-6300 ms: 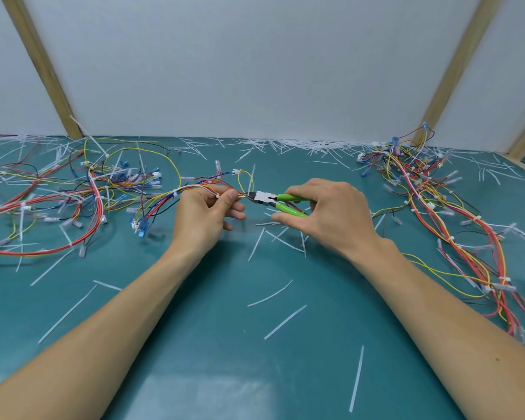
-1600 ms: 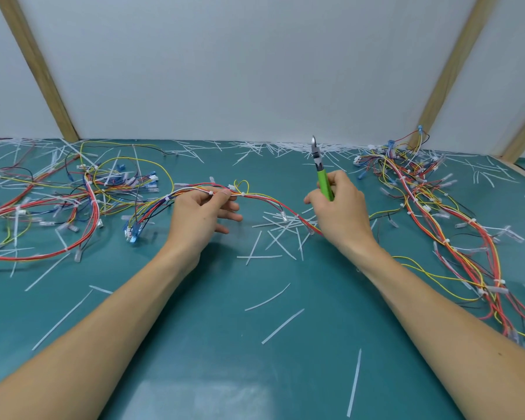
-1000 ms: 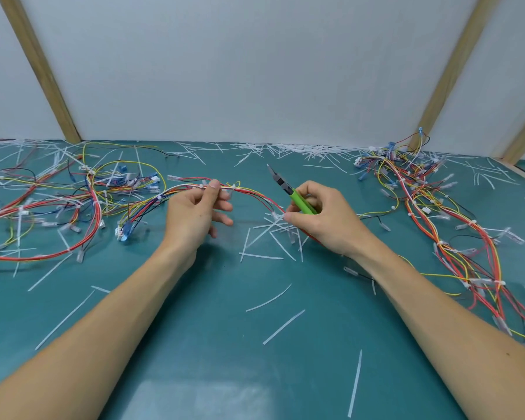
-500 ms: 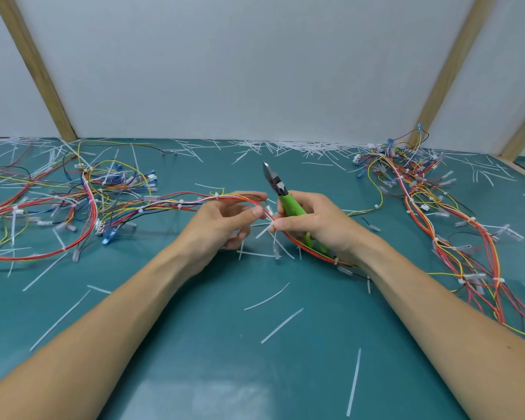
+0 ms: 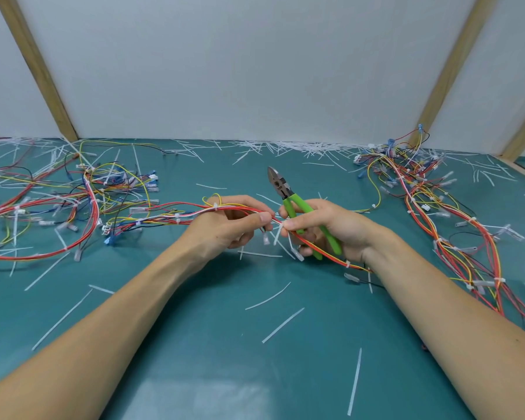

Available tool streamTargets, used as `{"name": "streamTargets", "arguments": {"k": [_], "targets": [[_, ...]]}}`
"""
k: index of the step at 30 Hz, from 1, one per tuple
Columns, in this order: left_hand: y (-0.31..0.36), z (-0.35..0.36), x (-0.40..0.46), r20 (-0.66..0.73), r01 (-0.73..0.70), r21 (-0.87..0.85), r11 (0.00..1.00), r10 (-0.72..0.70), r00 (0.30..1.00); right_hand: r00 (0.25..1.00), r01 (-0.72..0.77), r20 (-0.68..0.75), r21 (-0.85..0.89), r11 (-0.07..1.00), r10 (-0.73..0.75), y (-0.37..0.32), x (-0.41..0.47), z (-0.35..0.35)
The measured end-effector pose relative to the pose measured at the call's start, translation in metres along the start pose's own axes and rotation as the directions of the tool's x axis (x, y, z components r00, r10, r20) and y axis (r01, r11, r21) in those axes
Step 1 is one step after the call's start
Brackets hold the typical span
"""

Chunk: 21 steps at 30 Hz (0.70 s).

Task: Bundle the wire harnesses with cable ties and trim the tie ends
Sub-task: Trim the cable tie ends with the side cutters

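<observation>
Wire harness point(image 5: 176, 218), strung across the green table point(image 5: 212, 353), is gripped by the left hand point(image 5: 231, 225) just left of the cutters and pinched by the right hand point(image 5: 325, 228) beside them, probably to keep that stretch taut. Green-handled cutters point(image 5: 288, 201) are kept curled in the right palm, blades up, seemingly parked. An untrimmed tie end point(image 5: 278, 236) hangs below the cutters, between the fingertips.

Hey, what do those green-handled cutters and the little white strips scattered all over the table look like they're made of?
Cutters: the head looks like dull grey steel, unpolished; the handles seem sleeved in glossy bright green plastic or rubber, too smooth to tell which.
White strips: likely thin translucent nylon, trimmed cable-tie ends, since they lie flat and some curve slightly.
</observation>
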<state>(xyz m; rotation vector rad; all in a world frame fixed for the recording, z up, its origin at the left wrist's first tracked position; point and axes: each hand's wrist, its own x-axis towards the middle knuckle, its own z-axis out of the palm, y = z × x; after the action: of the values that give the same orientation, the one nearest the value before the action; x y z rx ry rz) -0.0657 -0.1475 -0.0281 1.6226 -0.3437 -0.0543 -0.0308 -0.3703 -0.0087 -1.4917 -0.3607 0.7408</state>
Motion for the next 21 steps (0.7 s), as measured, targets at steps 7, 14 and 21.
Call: {"name": "streamTargets", "arguments": {"k": [7,14,21], "targets": [[-0.005,0.000,0.003,-0.204,0.034,0.159,0.987,-0.001,0.979,0.875,0.155,-0.362,-0.420,0.894,-0.322,0.004,0.008,0.015],[-0.005,-0.002,0.004,-0.322,0.150,0.125,0.981,-0.103,0.941,0.462,-0.060,-0.314,-0.944,0.324,-0.829,0.004,0.004,0.019],[0.000,-0.003,0.005,-0.369,0.222,-0.086,0.971,-0.238,0.898,0.638,0.052,-0.230,-0.939,0.339,-0.735,0.012,0.008,0.032]]}}
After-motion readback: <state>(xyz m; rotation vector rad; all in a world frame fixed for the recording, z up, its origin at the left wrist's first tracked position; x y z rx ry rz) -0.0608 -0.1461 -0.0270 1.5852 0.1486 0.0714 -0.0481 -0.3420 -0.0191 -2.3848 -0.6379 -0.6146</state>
